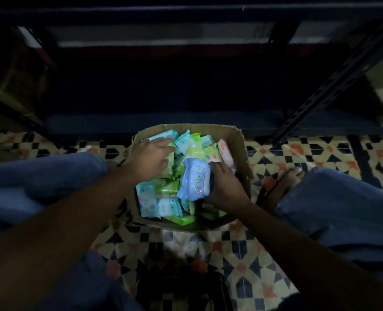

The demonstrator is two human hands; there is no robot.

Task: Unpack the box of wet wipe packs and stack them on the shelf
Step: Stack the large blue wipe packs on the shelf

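Note:
An open cardboard box [230, 133] stands on the patterned floor between my knees, filled with several green, teal and pink wet wipe packs [174, 189]. My right hand [225, 185] grips a pale blue pack [195, 180], tilted up above the others on the box's right side. Over the teal and green packs at the box's far left, my left hand [149, 159] reaches with fingers spread and loosely bent, touching them. A dark, dim shelf [186, 120] runs just behind the box.
Black perforated shelf uprights [334, 84] slant at the right and left. My blue trouser legs [343, 205] flank the box, and a bare foot [284, 182] lies right of it. Cardboard boxes [11, 86] stand in shadow at far left. A dark object [181, 290] lies near the bottom.

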